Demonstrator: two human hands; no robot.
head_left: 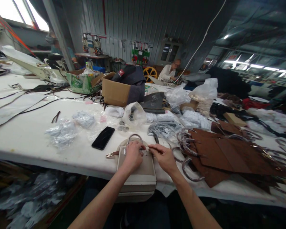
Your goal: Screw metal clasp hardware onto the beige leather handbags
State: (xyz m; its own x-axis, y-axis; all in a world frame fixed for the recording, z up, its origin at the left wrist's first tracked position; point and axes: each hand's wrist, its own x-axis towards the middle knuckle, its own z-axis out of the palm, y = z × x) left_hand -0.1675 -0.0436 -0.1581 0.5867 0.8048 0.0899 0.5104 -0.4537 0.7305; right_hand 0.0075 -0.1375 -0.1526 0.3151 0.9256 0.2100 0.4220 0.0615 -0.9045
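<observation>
1. Beige bag (138, 179) at counter's (35, 146) near edge — likely for reach.
2. Left hand (134, 155) curled by handle (135, 135), probably steadying; pinch unclear.
3. Right hand (162, 156): fingertips together — anything pinched too small to tell.

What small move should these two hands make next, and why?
Probably ease the right hand slightly toward the curved handle: the left hand rests on the bag by the handle, and the right fingertips are just beside it.
</observation>
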